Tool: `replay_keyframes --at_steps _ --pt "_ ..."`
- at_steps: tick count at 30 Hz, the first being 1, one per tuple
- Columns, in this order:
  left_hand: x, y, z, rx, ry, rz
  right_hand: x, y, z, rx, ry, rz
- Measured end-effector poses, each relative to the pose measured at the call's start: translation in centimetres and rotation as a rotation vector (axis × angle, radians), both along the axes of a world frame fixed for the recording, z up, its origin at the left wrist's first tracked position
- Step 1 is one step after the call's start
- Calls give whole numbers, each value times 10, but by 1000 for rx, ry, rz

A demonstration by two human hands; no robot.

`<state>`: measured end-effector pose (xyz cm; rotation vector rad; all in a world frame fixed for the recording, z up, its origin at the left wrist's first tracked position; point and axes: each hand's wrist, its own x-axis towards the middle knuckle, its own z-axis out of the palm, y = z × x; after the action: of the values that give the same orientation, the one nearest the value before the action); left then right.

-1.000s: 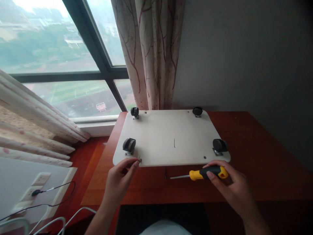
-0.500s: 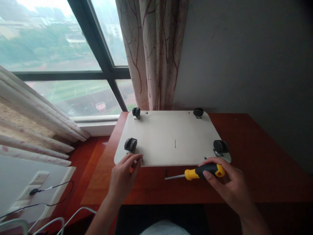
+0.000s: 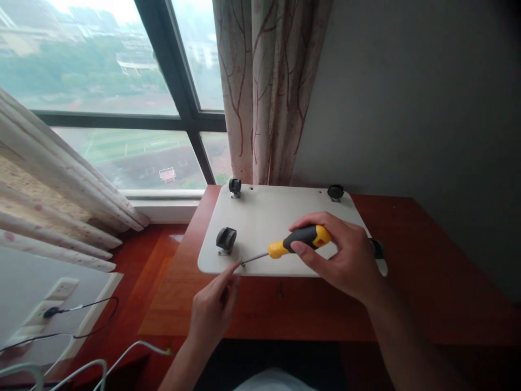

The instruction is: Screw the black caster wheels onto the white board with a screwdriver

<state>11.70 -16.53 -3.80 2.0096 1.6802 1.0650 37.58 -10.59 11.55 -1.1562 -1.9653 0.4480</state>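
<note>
My right hand (image 3: 342,255) is wrapped around the handle of a yellow and black screwdriver (image 3: 301,239). The shaft points left and down, its tip at a small screw (image 3: 243,264) near the front left edge of a white board (image 3: 268,209). My left hand (image 3: 214,307) reaches in from below, its index fingertip touching the board beside the screw. The left thumb sits lower, apart from that fingertip, and the other fingers curl. Close by stands the front left black caster (image 3: 226,239). My right hand and wrist partly cover the front right caster (image 3: 377,248).
The board lies on a reddish wooden table (image 3: 407,255). Two more casters stand at its back corners, a left one (image 3: 235,187) and a right one (image 3: 335,192). A small dark piece (image 3: 280,290) lies on the table in front. A curtain (image 3: 268,98) hangs behind.
My right hand has moved left and up with the screwdriver, bringing its tip to the screw. My left thumb has come away from the index fingertip. The view has shifted slightly.
</note>
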Motion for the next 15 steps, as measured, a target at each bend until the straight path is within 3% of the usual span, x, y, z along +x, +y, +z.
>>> replay_keyframes --at_steps 15 --pt "3 -2 -12 -56 -84 -15 -15 4 2 20 -63 67"
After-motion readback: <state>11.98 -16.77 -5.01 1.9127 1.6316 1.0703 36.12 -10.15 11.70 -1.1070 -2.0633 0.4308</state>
